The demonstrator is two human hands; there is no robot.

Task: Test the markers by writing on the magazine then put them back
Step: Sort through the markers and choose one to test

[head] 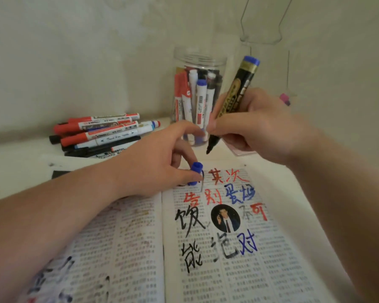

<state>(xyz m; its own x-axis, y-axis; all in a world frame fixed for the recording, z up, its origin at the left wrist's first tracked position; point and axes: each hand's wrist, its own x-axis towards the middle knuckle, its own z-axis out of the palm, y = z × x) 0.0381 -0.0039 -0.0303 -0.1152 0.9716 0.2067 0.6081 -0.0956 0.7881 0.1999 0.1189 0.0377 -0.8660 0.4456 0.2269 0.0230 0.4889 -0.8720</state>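
Note:
An open magazine [260, 270] lies before me, its right page covered with red, blue and black handwritten characters. My right hand [256, 127] grips a black-and-gold marker [234, 97] with a blue end; its uncapped tip points down, just above the page's top edge. My left hand [158, 165] pinches the marker's blue cap [196, 172] at the page's top left, index finger reaching toward the marker's tip. A clear plastic jar [198, 60] behind the hands holds several markers upright.
A pile of several red, blue and black markers [101, 134] lies on the white surface to the left of the jar. A pink object [285, 99] peeks out behind my right hand. A pale wall stands close behind everything.

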